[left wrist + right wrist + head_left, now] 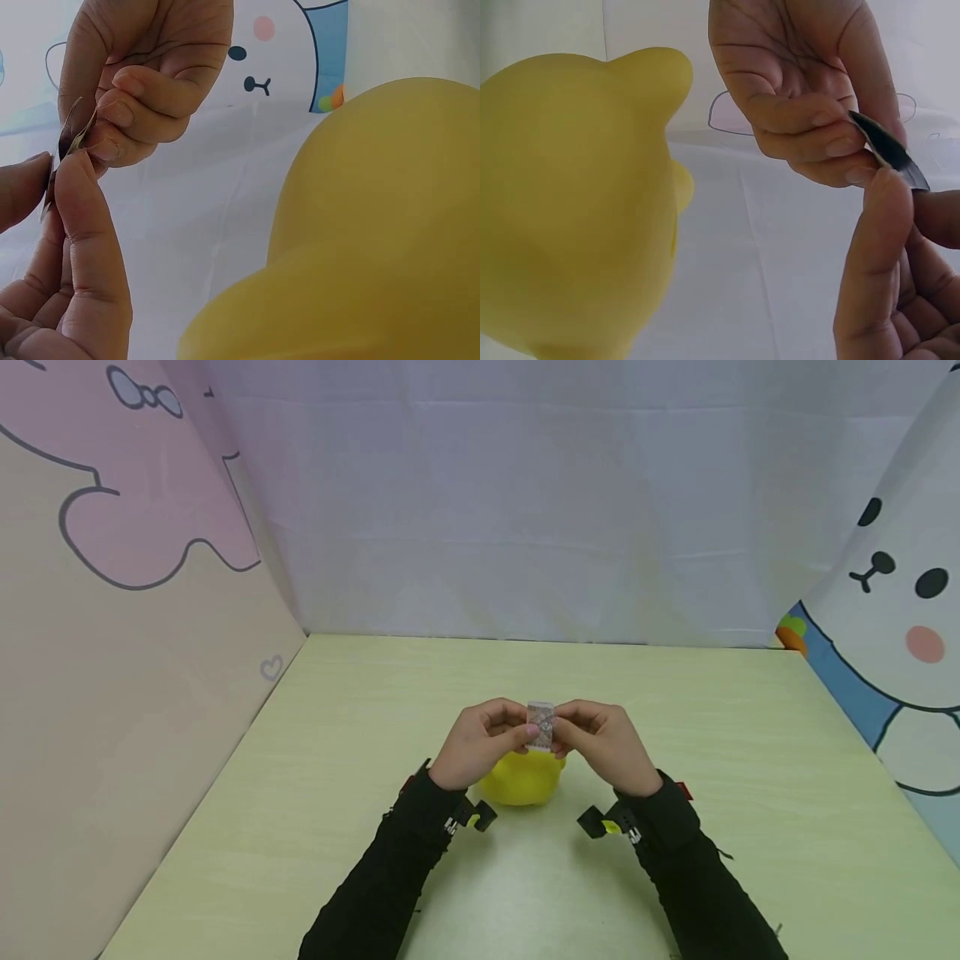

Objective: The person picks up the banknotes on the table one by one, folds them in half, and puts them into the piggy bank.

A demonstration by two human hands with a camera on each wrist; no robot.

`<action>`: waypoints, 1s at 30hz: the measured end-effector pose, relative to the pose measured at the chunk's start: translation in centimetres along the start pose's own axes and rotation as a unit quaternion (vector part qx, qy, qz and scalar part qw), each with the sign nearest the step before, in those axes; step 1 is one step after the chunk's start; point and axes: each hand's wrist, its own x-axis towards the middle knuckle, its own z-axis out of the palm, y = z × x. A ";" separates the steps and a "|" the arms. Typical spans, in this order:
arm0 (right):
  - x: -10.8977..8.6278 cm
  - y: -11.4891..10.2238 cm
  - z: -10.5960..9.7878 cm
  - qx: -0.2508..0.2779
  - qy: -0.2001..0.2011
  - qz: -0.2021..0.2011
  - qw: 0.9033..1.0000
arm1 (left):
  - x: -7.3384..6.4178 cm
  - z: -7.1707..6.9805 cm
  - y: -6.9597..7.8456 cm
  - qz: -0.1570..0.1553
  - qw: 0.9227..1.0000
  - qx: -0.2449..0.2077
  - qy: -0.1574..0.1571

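Between my two hands is a small folded piece of printed paper, like a banknote (pixel 540 725), grey-patterned with a pale edge. My left hand (pixel 483 739) pinches its left side between thumb and fingers, and my right hand (pixel 607 743) pinches the right side. In the left wrist view the folded banknote (pixel 77 139) appears edge-on with its layers slightly parted. A dark face of the banknote (pixel 889 146) shows in the right wrist view. Right behind the hands, a rounded, glossy yellow figure (pixel 521 782) stands on the table, partly covered by them.
A pale yellow-green table (pixel 262 827) lies under everything. White sheeting (pixel 510 518) closes off the back, with a pink cartoon print (pixel 157 502) on the left and a white cartoon animal print (pixel 900 635) on the right. Each dark sleeve carries a small wrist camera.
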 end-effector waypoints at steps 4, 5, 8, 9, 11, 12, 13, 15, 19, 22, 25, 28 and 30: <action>-0.1 0.0 -0.3 -0.001 0.007 -0.007 1.000 | 0.0 0.0 0.1 -0.001 1.000 -0.001 0.005; -0.1 0.0 -0.4 -0.001 0.011 -0.005 1.000 | 0.0 0.0 0.1 -0.002 1.000 -0.001 0.006; -0.1 -0.2 -0.5 0.006 0.025 0.002 1.000 | 0.1 0.1 0.1 -0.008 1.000 -0.002 0.008; -0.1 -0.3 -0.5 0.009 0.029 0.004 1.000 | 0.1 0.1 0.1 -0.011 1.000 -0.001 0.009; -0.1 -0.4 -0.5 0.012 0.037 0.007 0.999 | 0.0 0.2 0.1 -0.012 1.000 0.001 0.009; -0.1 -0.5 -0.5 0.012 0.041 0.008 0.999 | 0.0 0.2 0.2 -0.013 1.000 0.002 0.009; -0.1 -0.6 -0.5 0.011 0.045 0.009 0.999 | 0.0 0.2 0.2 -0.013 1.000 0.003 0.009; -0.1 -0.7 -0.4 0.001 0.050 0.008 0.999 | 0.0 0.2 0.1 -0.011 1.000 0.005 0.008; -0.2 -0.9 -0.3 -0.022 0.052 0.002 0.998 | 0.0 0.2 0.0 -0.007 1.000 0.009 0.005; -0.2 -0.8 -0.2 -0.029 0.048 -0.006 0.998 | 0.0 0.3 -0.2 -0.002 1.000 0.013 0.003; -0.2 -0.7 0.0 -0.024 0.042 -0.011 0.999 | 0.0 0.3 -0.2 0.002 1.000 0.017 0.003; -0.3 -0.6 0.1 -0.022 0.037 -0.010 0.999 | 0.0 0.3 -0.2 0.005 1.000 0.018 0.003; -0.3 -0.5 0.2 -0.024 0.034 -0.007 0.999 | 0.0 0.3 -0.2 0.007 1.000 0.020 0.004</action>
